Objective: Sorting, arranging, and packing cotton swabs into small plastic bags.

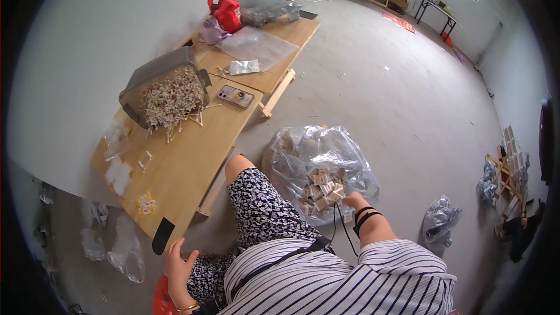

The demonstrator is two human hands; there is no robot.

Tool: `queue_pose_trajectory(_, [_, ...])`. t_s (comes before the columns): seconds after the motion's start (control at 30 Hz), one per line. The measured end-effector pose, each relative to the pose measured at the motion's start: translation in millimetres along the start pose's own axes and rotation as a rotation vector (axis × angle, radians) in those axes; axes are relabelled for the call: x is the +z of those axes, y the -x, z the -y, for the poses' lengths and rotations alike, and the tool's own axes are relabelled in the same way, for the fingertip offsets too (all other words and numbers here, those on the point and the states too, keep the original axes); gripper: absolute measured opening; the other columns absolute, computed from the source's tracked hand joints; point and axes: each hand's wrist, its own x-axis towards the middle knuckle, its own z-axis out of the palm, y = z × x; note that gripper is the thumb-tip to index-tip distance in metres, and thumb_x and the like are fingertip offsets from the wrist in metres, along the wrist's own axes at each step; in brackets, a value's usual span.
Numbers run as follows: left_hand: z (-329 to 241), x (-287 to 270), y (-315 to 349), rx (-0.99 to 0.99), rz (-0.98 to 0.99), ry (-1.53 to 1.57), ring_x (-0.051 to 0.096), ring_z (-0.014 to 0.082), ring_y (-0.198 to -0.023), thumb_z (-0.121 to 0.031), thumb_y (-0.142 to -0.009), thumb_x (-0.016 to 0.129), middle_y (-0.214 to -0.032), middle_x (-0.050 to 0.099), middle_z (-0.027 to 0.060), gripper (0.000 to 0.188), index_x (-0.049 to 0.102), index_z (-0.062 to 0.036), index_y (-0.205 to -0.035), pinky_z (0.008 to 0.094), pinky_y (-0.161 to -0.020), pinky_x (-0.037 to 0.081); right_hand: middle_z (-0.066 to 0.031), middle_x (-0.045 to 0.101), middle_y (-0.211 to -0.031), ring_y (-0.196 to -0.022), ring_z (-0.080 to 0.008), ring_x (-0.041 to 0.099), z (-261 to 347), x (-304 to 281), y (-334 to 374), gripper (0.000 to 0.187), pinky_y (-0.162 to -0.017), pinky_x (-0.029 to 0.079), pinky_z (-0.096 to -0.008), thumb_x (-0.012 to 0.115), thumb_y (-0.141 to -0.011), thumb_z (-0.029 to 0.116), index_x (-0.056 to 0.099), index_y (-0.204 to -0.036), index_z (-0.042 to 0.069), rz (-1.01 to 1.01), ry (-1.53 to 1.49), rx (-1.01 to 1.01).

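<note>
My left hand is beside the near corner of the wooden table, fingers apart and nothing in them. My right hand reaches down to a large clear plastic bag on the floor, next to a pile of small pale boxes in its mouth. The fingers of that hand are mostly hidden, so any grip on a box cannot be made out. On the table, a grey see-through bin lies tipped on its side, with many thin pale sticks spilling from it.
A phone, a white packet, yellow-and-white packets and a red bag lie on the table. A grey plastic bag rests on the floor at right. Wooden racks stand by the right wall.
</note>
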Motion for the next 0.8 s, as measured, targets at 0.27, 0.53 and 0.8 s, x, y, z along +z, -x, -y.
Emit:
queue_pose_trajectory(0.27, [3.1,9.7,-3.1,-0.02,0.0,-0.032,0.057,0.0357,-0.122,-0.033,-0.085,0.076,-0.13,0.061,0.0175,0.057,0.059,-0.0015,-0.13,0.0422,-0.103,0.045,-0.0171,0.074,-0.107,-0.103,-0.031,0.07,22.9,12.3,5.7,0.03,-0.088,0.055,-0.0409,0.07,-0.078,0.031,0.078,-0.097,0.01,0.018,0.018,0.212])
queue_pose_trajectory(0.53, [14.1,10.0,9.8,-0.058,-0.052,-0.001,0.06,0.0373,-0.117,-0.028,-0.084,0.076,-0.123,0.065,0.0203,0.052,0.061,-0.0015,-0.126,0.0429,-0.1,0.046,-0.0183,0.074,-0.102,-0.099,-0.0349,0.07,94.4,33.2,-23.1,0.035,-0.088,0.055,-0.0431,0.069,-0.078,0.032,0.076,-0.103,0.008,0.158,0.026,-0.156])
queue_pose_trajectory(0.8, [-1.4,12.0,15.1,-0.007,-0.101,-0.015,0.067,0.0326,-0.097,-0.034,-0.085,0.076,-0.112,0.068,0.0177,0.05,0.064,-0.0017,-0.121,0.0395,-0.087,0.051,-0.0134,0.075,-0.096,-0.089,-0.0274,0.071,142.8,59.6,-30.7,0.036,-0.084,0.055,-0.0384,0.074,-0.08,0.035,0.076,-0.102,0.007,0.318,-0.111,-0.402])
